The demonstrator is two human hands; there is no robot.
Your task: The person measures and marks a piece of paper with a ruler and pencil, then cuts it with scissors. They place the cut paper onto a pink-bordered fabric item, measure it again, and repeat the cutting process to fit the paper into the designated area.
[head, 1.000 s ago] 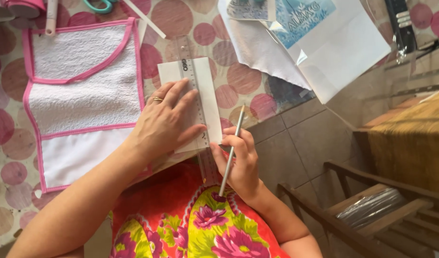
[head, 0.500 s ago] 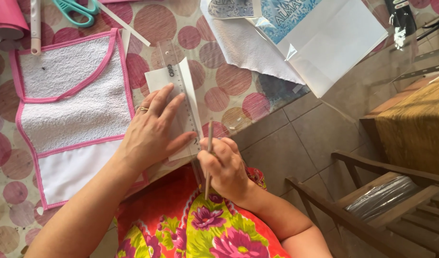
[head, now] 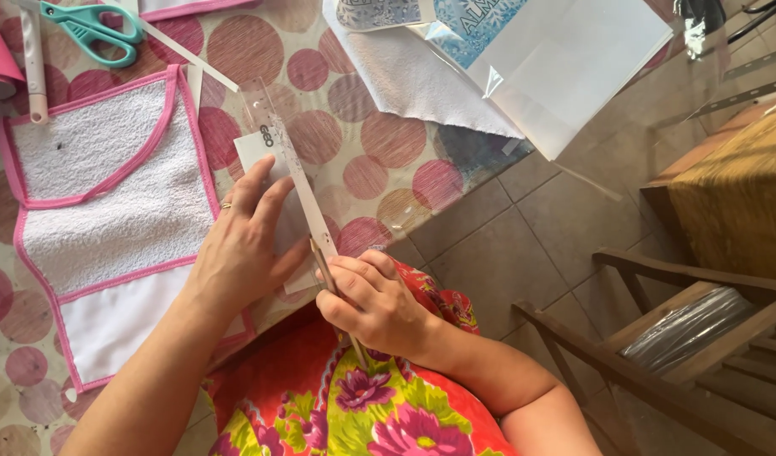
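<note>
1. The left hand (head: 240, 253) lies flat, fingers spread, near the centre of the frame. It presses a clear plastic ruler (head: 288, 160) onto a small white card (head: 265, 181). It pins them down and closes around nothing.
2. The right hand (head: 375, 304), just below and right of centre, has its grip clenched on a thin pencil-like stick (head: 327, 268). The tip sits against the ruler's right edge at its lower end, at the desk edge.
3. Judged from this, a line is being ruled along the card. The ruler is set and the tip is on the edge, but I cannot tell whether any mark is drawn yet.
4. At the left lies a white terry bib with pink trim (head: 109, 211). Its edges look already bound.
5. Teal-handled scissors (head: 88, 29) lie at the upper left, untouched, on the pink-dotted desk (head: 379, 143).
6. At the top centre and right is a clear plastic package (head: 565, 59). It is flat and rectangular, holds white sheets, and has a pale blue printed label at its upper left corner.
7. A white towel piece (head: 405, 76) lies partly under the package.
</note>
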